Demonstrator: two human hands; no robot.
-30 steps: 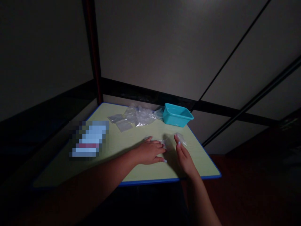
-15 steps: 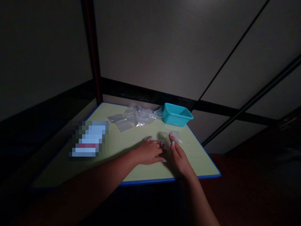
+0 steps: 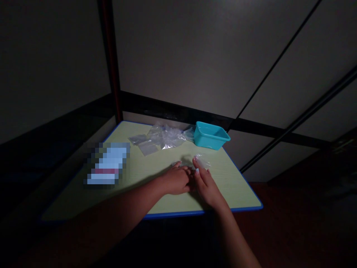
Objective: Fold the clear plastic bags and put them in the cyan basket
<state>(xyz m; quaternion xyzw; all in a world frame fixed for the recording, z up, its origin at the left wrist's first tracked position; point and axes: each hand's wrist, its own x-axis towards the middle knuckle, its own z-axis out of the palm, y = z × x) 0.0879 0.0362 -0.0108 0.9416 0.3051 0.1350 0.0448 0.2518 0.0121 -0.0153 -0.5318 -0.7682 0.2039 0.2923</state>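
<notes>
Desk (image 3: 237,190), pale top, blue rim: carries all items below.

Change: right hand (image 3: 209,188) shifted left, a clear film piece (image 3: 205,161) travelling with it; left hand (image 3: 177,181) as before. Meaning, as judged: the two hands now work close together, film at both.

Left hand: palm down, fingers spread, grip loose and fairly wide, on a second scrap of clear film (image 3: 175,163), mostly covered; forearm slants in over the near edge.

Right hand: on its side, thumb uppermost, fingers toward the far edge, tips just beside or touching the left fingers. Film shows past the fingertips; whether pinched or merely pushed, cannot tell.

Film, both pieces: right half of desk, between near and far edges.

Crumpled plastic bags (image 3: 170,138): along far edge.

Teal bin (image 3: 210,139): far right corner, upright.

Pixelated oblong (image 3: 108,163): by left edge, identity unclear.
</notes>
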